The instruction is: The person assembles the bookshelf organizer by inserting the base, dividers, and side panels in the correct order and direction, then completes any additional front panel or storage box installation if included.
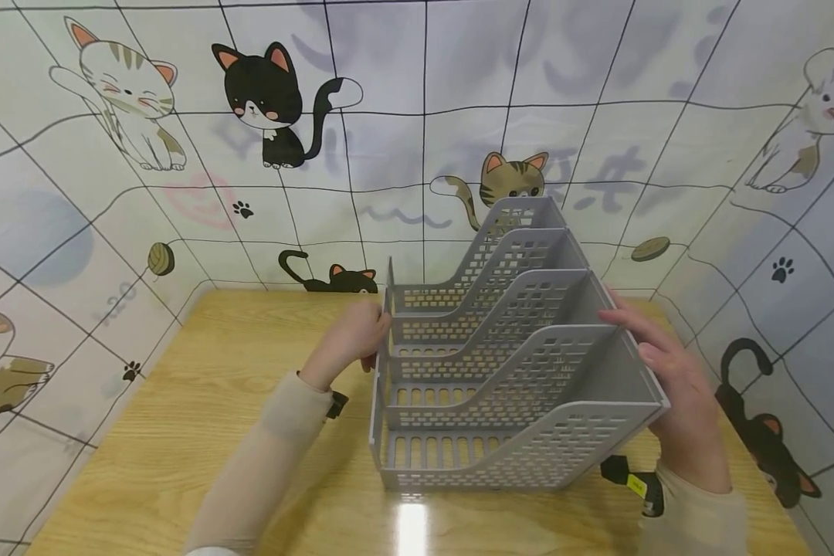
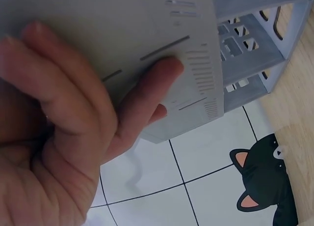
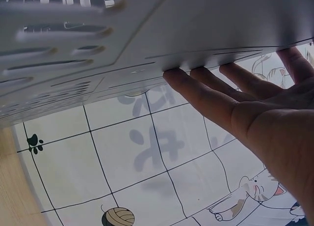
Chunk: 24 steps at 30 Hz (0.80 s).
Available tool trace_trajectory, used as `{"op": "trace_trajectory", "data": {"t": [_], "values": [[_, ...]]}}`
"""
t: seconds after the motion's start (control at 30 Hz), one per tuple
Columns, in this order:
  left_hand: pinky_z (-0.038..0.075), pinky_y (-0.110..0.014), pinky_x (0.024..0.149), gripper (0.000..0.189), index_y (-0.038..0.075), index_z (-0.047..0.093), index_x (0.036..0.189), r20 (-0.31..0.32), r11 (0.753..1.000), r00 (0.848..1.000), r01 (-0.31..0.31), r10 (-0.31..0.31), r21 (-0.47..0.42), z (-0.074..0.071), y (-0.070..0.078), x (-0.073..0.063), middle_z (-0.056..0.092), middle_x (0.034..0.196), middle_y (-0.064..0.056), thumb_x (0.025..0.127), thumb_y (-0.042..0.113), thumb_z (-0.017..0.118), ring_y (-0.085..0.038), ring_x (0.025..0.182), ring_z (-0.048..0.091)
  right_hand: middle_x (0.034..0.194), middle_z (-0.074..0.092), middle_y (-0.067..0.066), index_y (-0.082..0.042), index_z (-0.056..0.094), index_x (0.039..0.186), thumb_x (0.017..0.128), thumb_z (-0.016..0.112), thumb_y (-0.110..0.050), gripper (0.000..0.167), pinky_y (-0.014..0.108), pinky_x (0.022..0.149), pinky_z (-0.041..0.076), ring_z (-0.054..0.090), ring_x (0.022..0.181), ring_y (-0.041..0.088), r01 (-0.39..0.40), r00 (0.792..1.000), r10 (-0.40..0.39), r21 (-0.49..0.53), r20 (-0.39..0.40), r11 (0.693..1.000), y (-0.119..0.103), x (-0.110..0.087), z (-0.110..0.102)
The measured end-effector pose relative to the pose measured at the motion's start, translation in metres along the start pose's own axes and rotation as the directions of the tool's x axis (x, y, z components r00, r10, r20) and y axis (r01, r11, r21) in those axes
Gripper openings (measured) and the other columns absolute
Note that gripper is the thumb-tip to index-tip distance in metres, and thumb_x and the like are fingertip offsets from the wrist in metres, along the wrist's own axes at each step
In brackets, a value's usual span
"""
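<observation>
A grey slotted file organizer (image 1: 486, 455) with several sloped dividers stands between the two hands in the head view. Its low end faces left, its tall end right. My left hand (image 1: 357, 332) is at the low end panel, fingers bent. In the left wrist view, the left hand (image 2: 73, 113) touches the panel's outer face (image 2: 132, 19), one finger extended along it. My right hand (image 1: 674, 378) lies against the tall end, its fingertips at the top edge. The right wrist view shows the right hand (image 3: 265, 108) with extended fingertips touching the smooth outer panel (image 3: 206, 24).
The organizer stands on a wooden table (image 1: 250, 371). A sheet (image 1: 396, 147) printed with cats and grid lines covers the walls behind and at both sides. Dark wrist devices (image 1: 653, 494) sit at the cuffs.
</observation>
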<state>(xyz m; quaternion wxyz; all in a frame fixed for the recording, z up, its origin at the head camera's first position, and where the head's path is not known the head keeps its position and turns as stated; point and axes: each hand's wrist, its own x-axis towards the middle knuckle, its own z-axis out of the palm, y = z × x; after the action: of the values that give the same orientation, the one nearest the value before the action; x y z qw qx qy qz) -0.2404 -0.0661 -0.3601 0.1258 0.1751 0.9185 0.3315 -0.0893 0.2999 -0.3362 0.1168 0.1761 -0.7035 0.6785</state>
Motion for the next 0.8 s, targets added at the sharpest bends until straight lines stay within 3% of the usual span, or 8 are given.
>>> {"op": "trace_trajectory", "data": {"t": [0.17, 0.27, 0.4, 0.47, 0.5, 0.6, 0.7, 0.8], "values": [[0.059, -0.035, 0.066, 0.050, -0.002, 0.060, 0.066, -0.009, 1.000, 1.000, 0.005, -0.005, -0.007, 0.003, -0.001, -0.002, 0.059, 0.046, -0.009, 0.109, 0.013, 0.038, -0.021, 0.038, 0.061, 0.171, 0.023, 0.009, 0.006, 0.048, 0.147, 0.109, 0.028, -0.008, 0.046, 0.025, 0.102, 0.047, 0.025, 0.155, 0.028, 0.071, 0.997, -0.072, 0.030, 0.037, 0.997, 0.002, 0.001, 0.000], [0.058, -0.034, 0.063, 0.050, -0.002, 0.060, 0.066, -0.020, 1.000, 1.000, 0.020, -0.020, -0.006, 0.005, -0.003, -0.005, 0.059, 0.045, -0.009, 0.108, 0.014, 0.037, -0.022, 0.038, 0.061, 0.170, 0.025, 0.009, 0.007, 0.049, 0.146, 0.109, 0.029, -0.010, 0.045, 0.026, 0.103, 0.047, 0.025, 0.155, 0.028, 0.067, 0.997, -0.067, 0.002, 0.032, 0.998, 0.002, 0.002, 0.002], [0.053, -0.034, 0.058, 0.048, 0.001, 0.059, 0.071, -0.023, 0.999, 0.999, 0.032, -0.032, -0.021, 0.007, -0.003, -0.010, 0.061, 0.048, -0.009, 0.110, 0.020, 0.039, -0.022, 0.042, 0.062, 0.170, 0.028, 0.005, 0.005, 0.051, 0.146, 0.110, 0.032, -0.016, 0.045, 0.022, 0.102, 0.045, 0.028, 0.154, 0.025, 0.004, 1.000, -0.006, -0.071, -0.015, 0.997, 0.001, 0.000, 0.004], [0.054, -0.037, 0.061, 0.046, 0.000, 0.060, 0.077, -0.018, 0.999, 0.999, 0.034, -0.035, -0.030, 0.008, -0.003, -0.012, 0.062, 0.053, -0.008, 0.110, 0.025, 0.041, -0.022, 0.045, 0.064, 0.170, 0.028, 0.004, 0.005, 0.051, 0.146, 0.110, 0.031, -0.017, 0.046, 0.022, 0.102, 0.045, 0.027, 0.155, 0.025, 0.000, 1.000, -0.002, -0.076, -0.019, 0.997, 0.000, -0.001, 0.003], [0.055, -0.039, 0.065, 0.044, 0.000, 0.061, 0.081, -0.010, 0.999, 0.999, 0.035, -0.035, -0.032, 0.009, -0.002, -0.013, 0.063, 0.055, -0.009, 0.110, 0.027, 0.043, -0.022, 0.047, 0.065, 0.170, 0.028, 0.004, 0.005, 0.051, 0.146, 0.110, 0.032, -0.017, 0.046, 0.023, 0.102, 0.045, 0.027, 0.155, 0.026, -0.001, 1.000, 0.000, -0.076, -0.022, 0.997, 0.000, -0.001, 0.003], [0.059, -0.045, 0.080, 0.047, -0.008, 0.064, 0.119, 0.025, 0.997, 0.998, 0.052, -0.051, -0.050, 0.012, -0.004, -0.018, 0.069, 0.071, -0.011, 0.109, 0.036, 0.048, -0.021, 0.052, 0.068, 0.170, 0.027, 0.003, 0.002, 0.052, 0.146, 0.110, 0.032, -0.016, 0.045, 0.023, 0.100, 0.046, 0.027, 0.155, 0.025, 0.007, 1.000, -0.008, -0.071, -0.014, 0.997, -0.002, -0.002, 0.002], [0.061, -0.044, 0.084, 0.067, -0.006, 0.037, 0.155, 0.082, 0.988, 0.993, 0.092, -0.082, -0.127, 0.017, -0.006, -0.026, 0.072, 0.106, -0.021, 0.108, 0.041, 0.049, -0.020, 0.060, 0.069, 0.170, 0.028, 0.002, 0.001, 0.053, 0.146, 0.110, 0.032, -0.015, 0.045, 0.023, 0.099, 0.048, 0.028, 0.154, 0.024, 0.014, 1.000, -0.015, -0.066, -0.017, 0.998, -0.001, -0.003, 0.000], [0.062, -0.040, 0.076, 0.076, 0.000, 0.016, 0.164, 0.126, 0.963, 0.988, 0.117, -0.088, -0.244, 0.022, -0.007, -0.034, 0.060, 0.138, -0.029, 0.109, 0.041, 0.048, -0.023, 0.067, 0.071, 0.170, 0.028, 0.002, 0.001, 0.053, 0.146, 0.110, 0.032, -0.015, 0.045, 0.024, 0.099, 0.049, 0.029, 0.154, 0.025, 0.019, 1.000, -0.021, -0.057, -0.021, 0.998, -0.003, -0.004, -0.001]]}}
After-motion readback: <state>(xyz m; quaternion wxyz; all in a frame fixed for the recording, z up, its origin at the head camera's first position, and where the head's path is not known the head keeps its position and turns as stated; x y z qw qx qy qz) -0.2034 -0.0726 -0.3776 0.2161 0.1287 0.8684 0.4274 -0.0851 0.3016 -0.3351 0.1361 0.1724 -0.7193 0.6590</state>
